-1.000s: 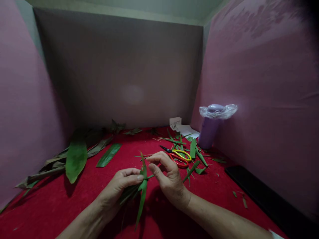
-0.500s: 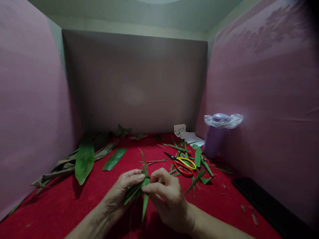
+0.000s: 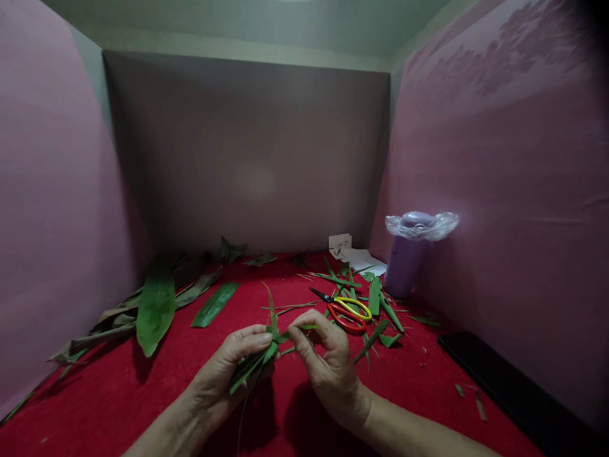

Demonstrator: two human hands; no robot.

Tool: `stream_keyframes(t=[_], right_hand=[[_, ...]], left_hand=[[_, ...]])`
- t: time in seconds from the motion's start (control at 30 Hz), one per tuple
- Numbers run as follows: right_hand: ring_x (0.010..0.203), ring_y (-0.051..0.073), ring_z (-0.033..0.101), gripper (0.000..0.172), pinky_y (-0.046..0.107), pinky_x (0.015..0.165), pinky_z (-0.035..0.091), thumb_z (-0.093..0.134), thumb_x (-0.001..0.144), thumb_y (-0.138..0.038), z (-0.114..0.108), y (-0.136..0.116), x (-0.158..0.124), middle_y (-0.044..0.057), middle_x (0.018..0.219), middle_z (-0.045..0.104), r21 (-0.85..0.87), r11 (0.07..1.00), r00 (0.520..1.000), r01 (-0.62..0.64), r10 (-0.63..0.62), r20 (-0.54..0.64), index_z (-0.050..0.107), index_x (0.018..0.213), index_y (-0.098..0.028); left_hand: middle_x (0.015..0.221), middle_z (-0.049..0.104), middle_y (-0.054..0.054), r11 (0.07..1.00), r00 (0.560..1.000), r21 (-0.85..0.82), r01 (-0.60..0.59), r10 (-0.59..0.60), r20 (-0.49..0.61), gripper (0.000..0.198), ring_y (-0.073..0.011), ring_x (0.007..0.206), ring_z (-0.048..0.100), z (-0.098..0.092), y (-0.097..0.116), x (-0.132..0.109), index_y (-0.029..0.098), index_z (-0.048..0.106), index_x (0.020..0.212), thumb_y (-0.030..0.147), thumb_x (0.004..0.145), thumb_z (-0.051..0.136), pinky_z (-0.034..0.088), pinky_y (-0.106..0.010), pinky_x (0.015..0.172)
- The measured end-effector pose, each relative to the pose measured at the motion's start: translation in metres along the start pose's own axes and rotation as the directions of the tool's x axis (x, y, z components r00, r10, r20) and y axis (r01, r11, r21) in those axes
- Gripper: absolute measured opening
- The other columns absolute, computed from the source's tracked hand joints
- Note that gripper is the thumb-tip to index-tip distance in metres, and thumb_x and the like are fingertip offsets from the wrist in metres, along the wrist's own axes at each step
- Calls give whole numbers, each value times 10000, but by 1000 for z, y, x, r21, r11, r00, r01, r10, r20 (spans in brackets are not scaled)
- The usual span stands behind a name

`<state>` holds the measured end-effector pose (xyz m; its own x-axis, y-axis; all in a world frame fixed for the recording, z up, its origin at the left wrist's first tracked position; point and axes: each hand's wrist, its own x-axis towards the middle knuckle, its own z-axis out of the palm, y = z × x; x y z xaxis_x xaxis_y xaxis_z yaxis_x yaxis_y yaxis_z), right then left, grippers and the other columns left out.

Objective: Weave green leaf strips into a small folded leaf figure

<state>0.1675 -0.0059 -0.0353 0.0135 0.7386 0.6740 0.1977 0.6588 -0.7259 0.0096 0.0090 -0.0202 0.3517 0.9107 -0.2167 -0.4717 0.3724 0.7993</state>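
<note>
A small bundle of folded green leaf strips (image 3: pixel 270 350) is pinched in my left hand (image 3: pixel 238 355), thumb on top. From it a thin brownish tip points up and several strips fan out toward me. My right hand (image 3: pixel 326 362) pinches one leaf strip (image 3: pixel 284 337) between thumb and forefinger, drawing it out to the right of the bundle. Beyond my right hand lie scissors (image 3: pixel 343 308) with one yellow and one red handle loop, on top of scattered leaf cuttings (image 3: pixel 375 296).
Broad leaves (image 3: pixel 156 314) and dried ones are heaped at the left, near a cut leaf piece (image 3: pixel 215 306). At the back right stand a purple tumbler (image 3: pixel 404 266) with clear plastic round its top and white papers (image 3: pixel 364 261). A black slab-like object (image 3: pixel 495 387) lies along the right wall.
The strip that hung down in front of the bundle is now pulled out sideways to the right. My right hand has moved slightly right and up with it. My left hand keeps its hold.
</note>
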Motion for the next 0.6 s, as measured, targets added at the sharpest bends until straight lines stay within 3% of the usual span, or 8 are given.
stream_keyframes(t=[0.2, 0.6], right_hand=[[578, 109, 476, 118, 229, 555, 387, 543, 842, -252, 2, 1, 3, -15, 655, 523, 130, 976, 984, -178, 177, 16, 572, 765, -167], [568, 99, 474, 123, 214, 550, 402, 585, 798, -261, 7, 5, 0, -27, 618, 515, 343, 886, 950, -311, 281, 134, 572, 717, -170]], left_hand=[[545, 619, -10, 998, 995, 52, 28, -33, 98, 62, -88, 487, 559, 1, 0, -2, 115, 636, 640, 95, 663, 691, 458, -196, 520], [586, 623, -39, 977, 988, 211, 30, -61, 142, 58, -79, 489, 528, -4, -1, -4, 88, 665, 759, 116, 710, 651, 393, -177, 488]])
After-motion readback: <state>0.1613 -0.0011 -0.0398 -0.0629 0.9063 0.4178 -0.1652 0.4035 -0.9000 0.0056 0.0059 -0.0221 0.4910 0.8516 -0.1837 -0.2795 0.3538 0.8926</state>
